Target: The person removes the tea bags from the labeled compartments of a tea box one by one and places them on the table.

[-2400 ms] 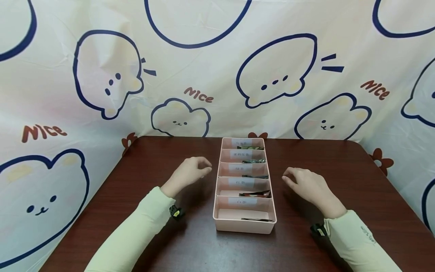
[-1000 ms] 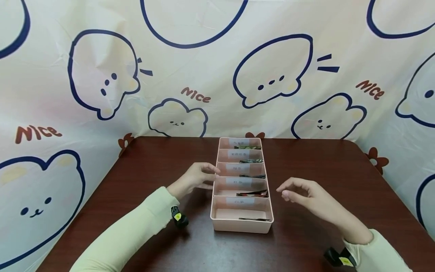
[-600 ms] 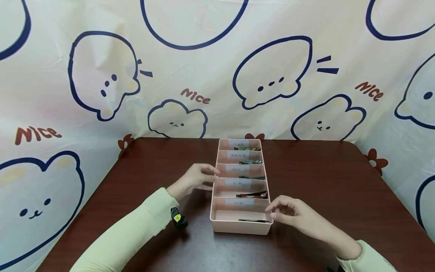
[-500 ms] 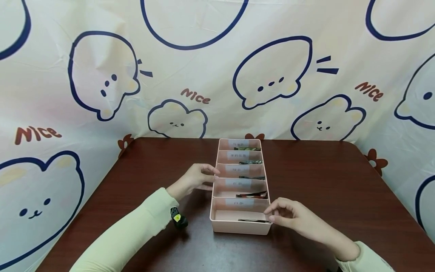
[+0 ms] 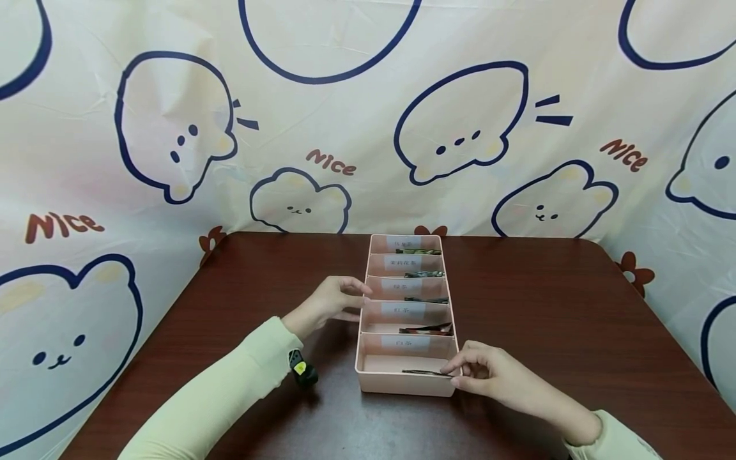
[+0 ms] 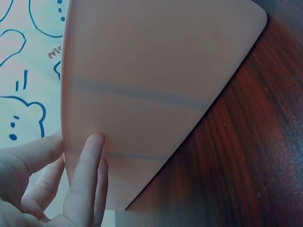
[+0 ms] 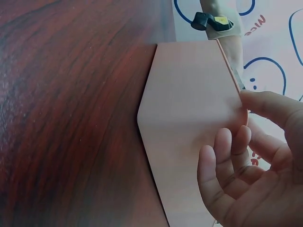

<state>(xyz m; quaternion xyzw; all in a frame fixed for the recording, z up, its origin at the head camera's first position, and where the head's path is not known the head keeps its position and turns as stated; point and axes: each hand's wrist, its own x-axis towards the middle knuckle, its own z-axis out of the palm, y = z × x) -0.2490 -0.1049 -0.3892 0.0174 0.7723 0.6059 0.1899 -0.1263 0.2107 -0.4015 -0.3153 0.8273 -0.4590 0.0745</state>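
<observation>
A pale pink divided storage box [image 5: 409,384] stands lengthwise on the table. Chinese tea labels mark its several compartments, each with thin tea sachets at its right side. My left hand [image 5: 330,299] holds the left rim near the middle; in the left wrist view two fingers [image 6: 85,175] lie along the outer wall. At the front right corner, my right hand [image 5: 489,370] has bent thumb and index finger around the right end of the dark sachet [image 5: 422,372] in the nearest compartment, pinching it. In the right wrist view the other fingers [image 7: 227,165] curl outside the box.
Behind the nearest compartment lie red-and-black sachets [image 5: 425,329], with greenish sachets [image 5: 424,274] farther back. The dark brown table [image 5: 540,287] reaches a cartoon-printed curtain [image 5: 368,128] at the back and sides. A black wrist device [image 5: 301,368] sits on the left cuff.
My left hand moved right onto the box's rim, then stayed. My right hand came forward and left from beside the box to the front compartment, its fingers now at the sachet's end.
</observation>
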